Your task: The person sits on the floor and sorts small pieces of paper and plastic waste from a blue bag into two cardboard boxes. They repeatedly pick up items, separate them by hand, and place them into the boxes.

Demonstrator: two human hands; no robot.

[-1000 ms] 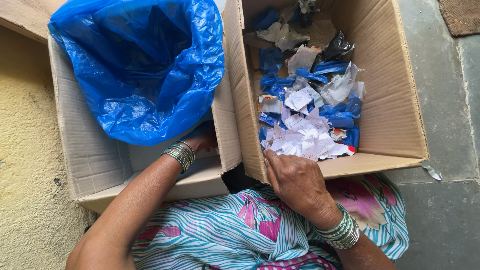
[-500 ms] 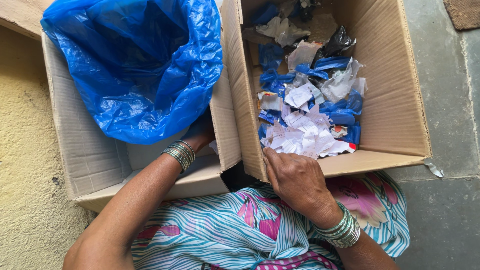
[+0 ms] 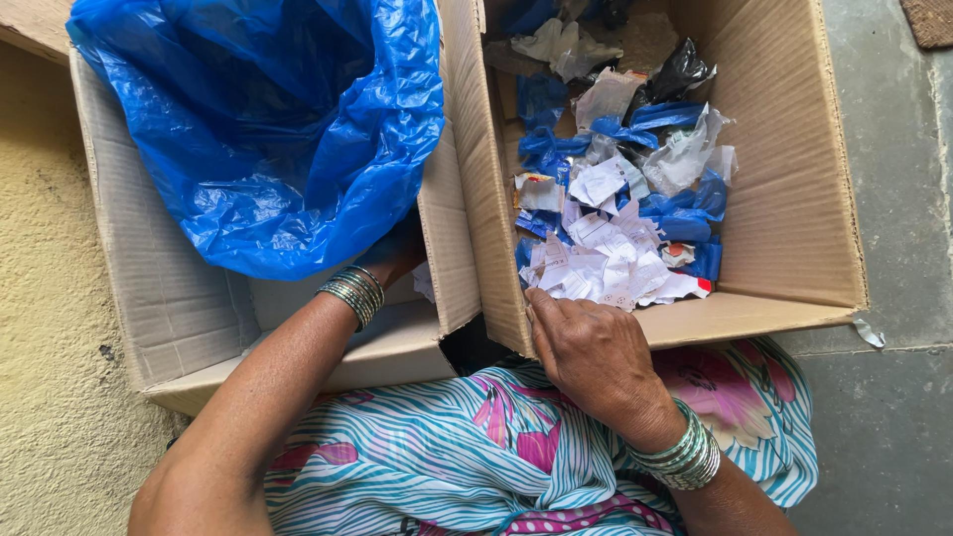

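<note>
Far left of both hands: yellow rough wall (image 3: 45, 298). Then left cardboard box (image 3: 169, 298), open flaps, lined loosely with a big blue plastic bag (image 3: 268, 129), mouth gaping upward, likely kept open to take scraps. Left hand (image 3: 395, 253) reaching into that box under the bag's lower edge, fingers hidden by the blue plastic, so cannot tell if spread or closed on anything; stack of metal bangles (image 3: 352, 293) on the wrist. Small white paper bit (image 3: 425, 283) just right of the left hand, against the box wall.

Between the hands: the two boxes' walls touching, dark gap below them.

Right hand (image 3: 586, 352) resting on near wall of right cardboard box (image 3: 794, 199), fingers curled over the rim, tips touching the near edge of the torn white paper scraps (image 3: 606, 263); narrow, not visibly pinching a piece. Looks like steadying the box or feeling for the next scrap. Beyond the right hand, farther in the box: blue plastic shreds (image 3: 685, 213), clear wrapper pieces (image 3: 685, 154), one black plastic piece (image 3: 680, 71), all loose on the box floor. Green bangles (image 3: 685, 459) on the right wrist. Striped floral garment (image 3: 447, 447) below both hands.

Right of right hand: grey stone floor (image 3: 893, 397), one stray scrap (image 3: 868, 332) just outside the box corner.
</note>
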